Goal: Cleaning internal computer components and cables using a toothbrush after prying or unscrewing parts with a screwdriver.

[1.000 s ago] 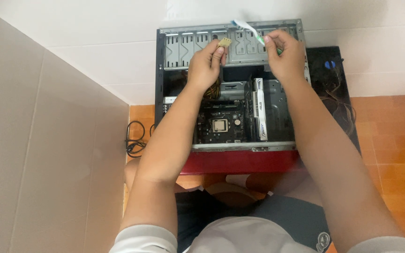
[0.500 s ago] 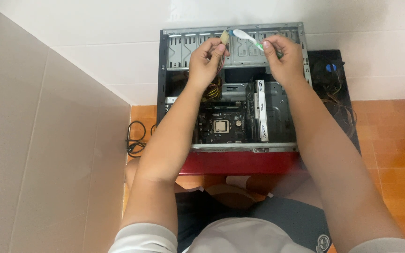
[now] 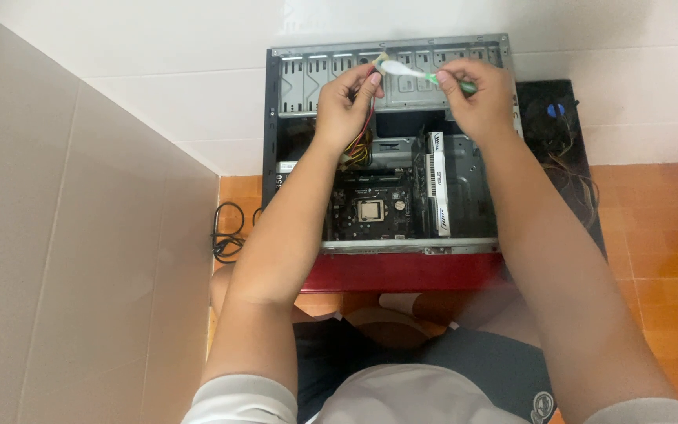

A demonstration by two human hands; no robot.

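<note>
Open computer case (image 3: 390, 59) lying on its side on the orange tiled floor (image 3: 653, 235), against the white wall. Inside, motherboard (image 3: 370, 206) with white-edged graphics card (image 3: 436, 192) upright beside it. Above the drive bays, left hand (image 3: 344, 106) pinching a small beige connector (image 3: 379, 59) on coloured wires. Right hand (image 3: 476, 98), grip closed around a toothbrush (image 3: 417, 72), its head touching the connector.

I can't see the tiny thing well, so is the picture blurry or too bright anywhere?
Head view: the small connector in the left hand and the toothbrush in the right hand look soft and smeared. The white wall tiles are bright and washed out. The open computer case is dim inside.
</note>
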